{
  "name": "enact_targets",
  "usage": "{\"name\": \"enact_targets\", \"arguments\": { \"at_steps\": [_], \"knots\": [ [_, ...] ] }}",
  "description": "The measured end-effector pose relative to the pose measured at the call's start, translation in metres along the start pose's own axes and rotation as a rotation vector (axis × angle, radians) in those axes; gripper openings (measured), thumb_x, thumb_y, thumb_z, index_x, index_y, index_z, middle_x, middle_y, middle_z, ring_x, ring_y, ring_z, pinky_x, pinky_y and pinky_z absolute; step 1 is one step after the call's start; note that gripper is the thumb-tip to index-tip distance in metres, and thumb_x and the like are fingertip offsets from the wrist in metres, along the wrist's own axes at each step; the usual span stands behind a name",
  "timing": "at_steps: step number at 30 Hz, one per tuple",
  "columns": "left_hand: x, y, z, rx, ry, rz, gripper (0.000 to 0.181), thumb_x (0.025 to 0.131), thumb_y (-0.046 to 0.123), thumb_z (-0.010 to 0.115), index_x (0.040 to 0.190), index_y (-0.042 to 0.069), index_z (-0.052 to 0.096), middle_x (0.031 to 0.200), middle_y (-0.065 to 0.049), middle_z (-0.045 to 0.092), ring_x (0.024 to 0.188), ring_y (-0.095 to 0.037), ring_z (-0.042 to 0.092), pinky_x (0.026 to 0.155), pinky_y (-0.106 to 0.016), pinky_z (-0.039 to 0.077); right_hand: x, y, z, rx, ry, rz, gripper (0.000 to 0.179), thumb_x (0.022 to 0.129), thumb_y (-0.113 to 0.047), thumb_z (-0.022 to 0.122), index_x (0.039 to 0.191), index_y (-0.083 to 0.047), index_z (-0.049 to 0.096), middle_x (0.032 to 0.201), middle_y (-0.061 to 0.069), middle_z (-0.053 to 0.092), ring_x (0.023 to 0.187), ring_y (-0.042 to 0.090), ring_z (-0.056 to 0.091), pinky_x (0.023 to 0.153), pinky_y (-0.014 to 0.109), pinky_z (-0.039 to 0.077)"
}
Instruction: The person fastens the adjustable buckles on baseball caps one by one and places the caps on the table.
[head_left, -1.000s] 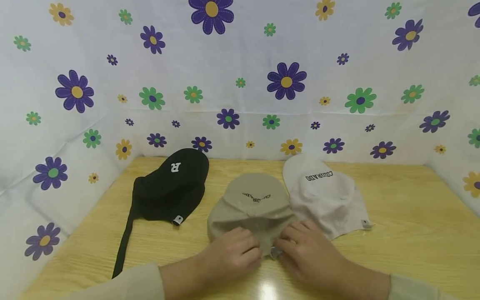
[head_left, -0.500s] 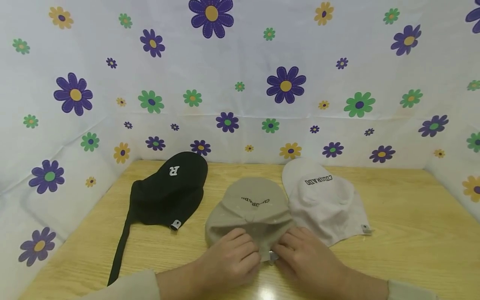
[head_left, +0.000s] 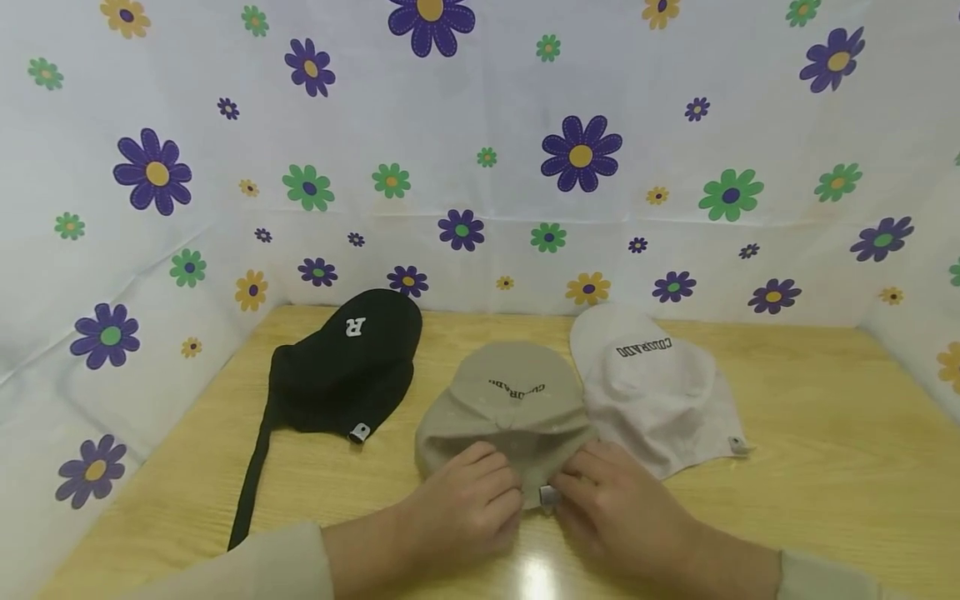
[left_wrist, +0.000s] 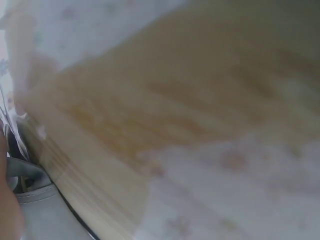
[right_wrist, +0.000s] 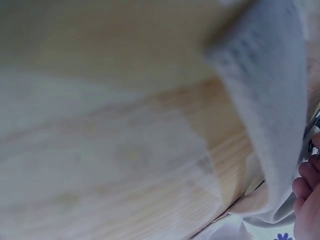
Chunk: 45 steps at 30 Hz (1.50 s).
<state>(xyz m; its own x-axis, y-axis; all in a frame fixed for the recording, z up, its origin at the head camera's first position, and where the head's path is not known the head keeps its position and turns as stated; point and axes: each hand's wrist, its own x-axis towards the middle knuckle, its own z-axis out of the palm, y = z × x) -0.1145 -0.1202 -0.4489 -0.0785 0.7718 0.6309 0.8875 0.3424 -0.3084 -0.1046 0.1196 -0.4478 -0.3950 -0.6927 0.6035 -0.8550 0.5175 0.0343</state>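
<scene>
In the middle of the head view lies a beige cap (head_left: 517,367), its brim pointing away and its dark lettering upside down and creased. My left hand (head_left: 467,504) grips the cap's near edge with curled fingers. Just across from it, my right hand (head_left: 626,508) pinches the same edge on the right. A small silver metal buckle (head_left: 549,495) shows between the hands, beside the right fingertips. Most of the strap is hidden by the fingers. Curled right fingers (right_wrist: 306,185) appear at the edge of the right wrist view; the left wrist view is mostly blurred.
A black cap (head_left: 341,375) with a white letter R lies to the left, its long strap trailing toward me. To the right, a white cap (head_left: 652,392) touches or nearly touches the beige one. Flower-patterned white cloth (head_left: 420,158) surrounds the wooden table (head_left: 817,433).
The head view has tilted slightly down, then up. Both hands keep their hold on the beige cap's near edge, and the buckle's angle has shifted a little.
</scene>
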Motion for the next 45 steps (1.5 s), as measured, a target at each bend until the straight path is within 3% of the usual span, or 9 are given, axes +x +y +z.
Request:
{"name": "enact_targets", "arguments": {
  "at_steps": [5,15,23,33,41,45],
  "knots": [
    [0.001,-0.0021,0.0028,0.024,0.02,0.016,0.02,0.089,0.011,0.05,0.074,0.012,0.063,0.079,0.003,0.063,0.076,-0.015,0.06,0.076,-0.03,0.049,-0.001,0.003,-0.0021,0.007,0.012,-0.002,0.025,0.079,-0.019,0.074,0.103,-0.01,0.074,0.103,-0.002,0.067,0.097,0.016,0.06,0.087,0.032,0.049],
    [0.0002,-0.0044,0.0011,0.019,0.048,0.017,0.019,0.09,0.011,0.05,0.081,0.011,0.067,0.083,0.002,0.064,0.08,-0.015,0.062,0.079,-0.029,0.049,0.0027,0.003,-0.0037,0.01,0.017,-0.021,0.015,0.093,-0.023,0.065,0.101,-0.013,0.074,0.1,-0.006,0.065,0.094,0.014,0.059,0.085,0.03,0.047],
    [0.0008,-0.0053,-0.0002,0.001,0.027,0.023,0.019,0.092,0.012,0.05,0.084,0.011,0.068,0.086,0.003,0.065,0.083,-0.013,0.062,0.082,-0.028,0.05,0.0019,0.0039,-0.0053,0.004,-0.007,-0.029,0.02,0.087,-0.019,0.069,0.105,-0.011,0.074,0.105,-0.004,0.067,0.099,0.016,0.06,0.09,0.031,0.047],
    [0.0009,-0.0039,-0.0014,0.047,0.018,-0.044,0.022,0.093,0.013,0.049,0.081,0.012,0.067,0.086,0.002,0.066,0.084,-0.015,0.063,0.081,-0.029,0.049,0.0027,0.0031,-0.0055,-0.001,-0.007,-0.033,0.021,0.083,-0.018,0.072,0.102,-0.012,0.074,0.1,-0.005,0.066,0.096,0.014,0.06,0.087,0.029,0.047],
    [0.0004,-0.0036,-0.0013,0.067,-0.042,-0.028,0.025,0.094,0.014,0.046,0.076,0.013,0.064,0.084,0.003,0.065,0.08,-0.015,0.06,0.077,-0.029,0.047,0.0024,0.0032,-0.0054,0.001,-0.003,-0.044,0.023,0.083,-0.019,0.071,0.104,-0.011,0.073,0.101,-0.004,0.066,0.096,0.015,0.06,0.088,0.03,0.048],
    [0.0007,-0.0037,-0.0019,0.064,-0.027,-0.002,0.024,0.093,0.011,0.047,0.077,0.012,0.064,0.083,0.003,0.064,0.079,-0.015,0.059,0.075,-0.027,0.046,0.0028,0.0034,-0.0046,0.002,0.003,-0.05,0.023,0.083,-0.019,0.071,0.104,-0.011,0.074,0.101,-0.005,0.066,0.096,0.014,0.06,0.088,0.03,0.047]
  ]
}}
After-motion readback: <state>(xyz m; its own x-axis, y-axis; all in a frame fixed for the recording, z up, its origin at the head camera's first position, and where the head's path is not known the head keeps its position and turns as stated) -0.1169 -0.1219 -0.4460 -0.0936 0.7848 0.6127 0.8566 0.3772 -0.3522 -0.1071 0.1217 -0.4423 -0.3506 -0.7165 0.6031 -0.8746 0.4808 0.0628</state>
